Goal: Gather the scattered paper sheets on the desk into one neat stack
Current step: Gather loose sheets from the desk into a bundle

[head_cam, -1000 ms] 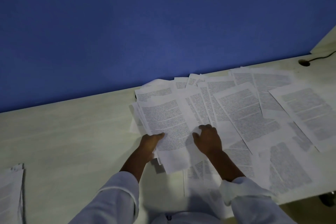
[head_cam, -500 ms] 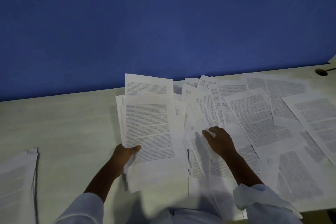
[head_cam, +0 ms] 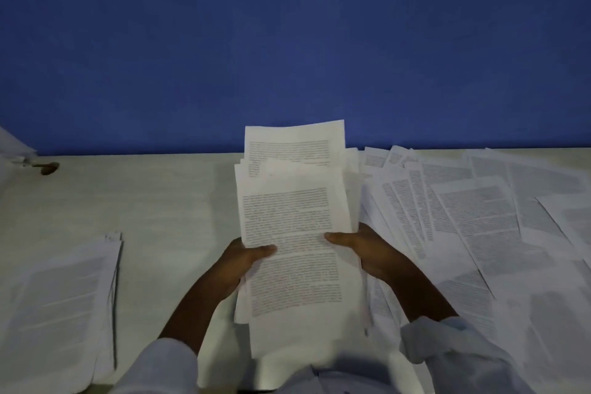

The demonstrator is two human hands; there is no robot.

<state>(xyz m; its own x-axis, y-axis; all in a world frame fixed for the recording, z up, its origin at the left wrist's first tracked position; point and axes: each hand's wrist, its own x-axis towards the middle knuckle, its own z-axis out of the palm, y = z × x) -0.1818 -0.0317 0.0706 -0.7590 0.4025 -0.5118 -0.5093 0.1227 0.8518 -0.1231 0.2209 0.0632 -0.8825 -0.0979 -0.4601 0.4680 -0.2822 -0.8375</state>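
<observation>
At eight o'clock on the surface (head_cam: pixel 166 201), a squared pile of sheets (head_cam: pixel 64 297) is seen lying flat, well apart from both hands; it is judged to be paper already gathered. Toward ten o'clock, at the foot of the blue wall (head_cam: pixel 287 41), a small dark object (head_cam: pixel 49 168) is seen, too dim to be named.

At the centre, a bundle of sheets (head_cam: pixel 291 227) is held up off the surface and tilted toward the camera. Its top edges are uneven, and one sheet stands higher than the rest at twelve o'clock. The bundle's left edge is gripped by the left hand (head_cam: pixel 243 262), the thumb laid across the printed face and the fingers curled behind the paper, out of sight. Its right edge is gripped in the same manner by the right hand (head_cam: pixel 367 249).

From one to four o'clock, many loose sheets (head_cam: pixel 479 224) are spread over the surface, overlapped at odd angles, some just beside the right forearm.

The task is judged to be partly done: one pile is set down and a second lot is in hand but not squared. What looks the larger share at the right is not yet collected, and the separate lots have not been joined into one stack.
</observation>
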